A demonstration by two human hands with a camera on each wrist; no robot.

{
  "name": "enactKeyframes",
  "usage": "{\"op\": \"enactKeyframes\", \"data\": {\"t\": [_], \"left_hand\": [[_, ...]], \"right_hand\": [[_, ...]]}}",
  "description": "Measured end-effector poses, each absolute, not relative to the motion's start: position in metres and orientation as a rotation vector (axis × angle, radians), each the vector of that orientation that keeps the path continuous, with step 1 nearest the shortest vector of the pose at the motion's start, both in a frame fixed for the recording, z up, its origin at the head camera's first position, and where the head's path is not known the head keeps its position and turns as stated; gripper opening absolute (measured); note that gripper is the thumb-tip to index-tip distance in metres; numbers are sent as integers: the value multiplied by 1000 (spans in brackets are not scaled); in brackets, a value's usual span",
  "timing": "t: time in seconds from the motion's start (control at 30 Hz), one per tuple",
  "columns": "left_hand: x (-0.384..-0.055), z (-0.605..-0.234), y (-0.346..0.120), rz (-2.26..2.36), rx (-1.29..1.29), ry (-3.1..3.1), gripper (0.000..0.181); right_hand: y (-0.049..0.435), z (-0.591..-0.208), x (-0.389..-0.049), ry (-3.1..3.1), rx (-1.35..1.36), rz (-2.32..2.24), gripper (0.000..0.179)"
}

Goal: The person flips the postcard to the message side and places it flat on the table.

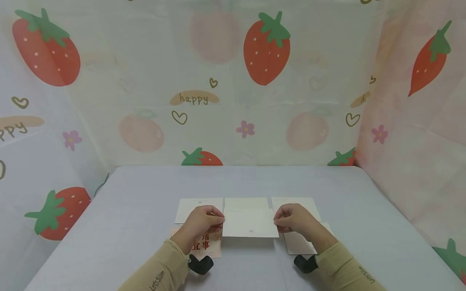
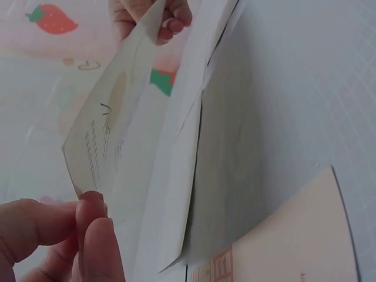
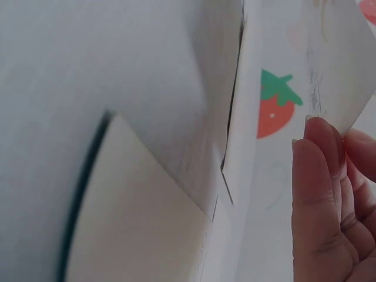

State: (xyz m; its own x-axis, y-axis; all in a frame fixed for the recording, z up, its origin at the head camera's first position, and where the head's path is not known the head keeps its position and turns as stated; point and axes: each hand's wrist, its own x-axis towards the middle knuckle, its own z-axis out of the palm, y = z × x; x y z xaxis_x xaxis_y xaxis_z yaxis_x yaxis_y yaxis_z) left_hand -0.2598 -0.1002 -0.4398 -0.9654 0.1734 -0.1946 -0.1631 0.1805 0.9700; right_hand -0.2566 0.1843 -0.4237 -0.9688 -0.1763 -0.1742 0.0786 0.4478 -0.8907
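Observation:
Between my two hands a cream-white card (image 1: 250, 224) is held up above the table, tilted. My left hand (image 1: 202, 226) pinches its left edge between thumb and fingers. On the opposite edge, my right hand (image 1: 296, 220) pinches it the same way. The left wrist view shows small print and a line drawing on the card's other face (image 2: 111, 126). Under my left wrist lies a pinkish card with red characters (image 1: 209, 248), partly hidden. Below my right hand rests another pale card (image 1: 295, 244), partly covered by the forearm.
Behind my hands, a white card at the back left (image 1: 193, 208), one at the back middle (image 1: 245, 202) and one at the back right (image 1: 298, 204) form a row on the white tabletop (image 1: 145, 186). A strawberry-patterned curtain (image 1: 233, 81) stands behind the table.

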Motion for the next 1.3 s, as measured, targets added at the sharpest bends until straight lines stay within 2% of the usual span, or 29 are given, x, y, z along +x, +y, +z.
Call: {"op": "enactKeyframes", "data": {"t": [0.47,1.03,1.3], "left_hand": [[-259,-439,-96,1847,-34,2198,23],[-258,-440,-92,1746,-8,2286,10],[-256,-440,-95,1715,-4,2275,17]], "right_hand": [[182,-429,-258,2478,25,-1531,13],[181,-429,-257,2528,21,-1454,11],[180,-432,-257,2540,57,-1381,10]]}}
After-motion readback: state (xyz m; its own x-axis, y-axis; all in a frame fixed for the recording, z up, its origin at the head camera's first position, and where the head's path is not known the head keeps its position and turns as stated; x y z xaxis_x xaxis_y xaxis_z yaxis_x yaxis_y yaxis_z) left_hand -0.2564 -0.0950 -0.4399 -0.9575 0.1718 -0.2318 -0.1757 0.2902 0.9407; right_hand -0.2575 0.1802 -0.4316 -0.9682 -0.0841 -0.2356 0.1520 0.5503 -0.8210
